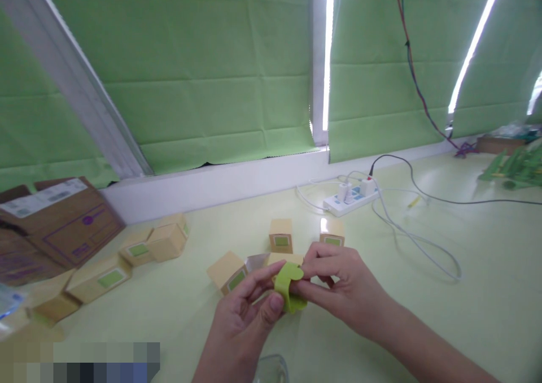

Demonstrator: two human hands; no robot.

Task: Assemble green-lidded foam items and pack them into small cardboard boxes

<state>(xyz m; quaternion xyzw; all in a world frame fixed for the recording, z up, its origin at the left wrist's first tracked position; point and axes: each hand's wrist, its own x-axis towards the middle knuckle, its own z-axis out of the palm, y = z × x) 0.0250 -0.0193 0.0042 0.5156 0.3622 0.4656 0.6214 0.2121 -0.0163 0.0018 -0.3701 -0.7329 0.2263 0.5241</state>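
Both of my hands meet over the table around a bent, lime-green flexible band (284, 284) with a rounded end. My left hand (249, 315) pinches its left side between thumb and fingers. On the other side, the fingers of my right hand (339, 281) close on the band's right part; their tips are partly hidden behind it. Just beyond the hands is a small tan box (285, 258), partly covered by them. Left of it, another tan box (227, 270) with a green label stands tilted toward me.
Two small tan boxes, one left (281, 235) and one right (332, 231), stand farther back. A white power strip (350, 200) with plugs and cables lies behind. More tan boxes (167, 240) line the left, beside a cardboard carton (76, 219). A clear container (273, 369) sits near me.
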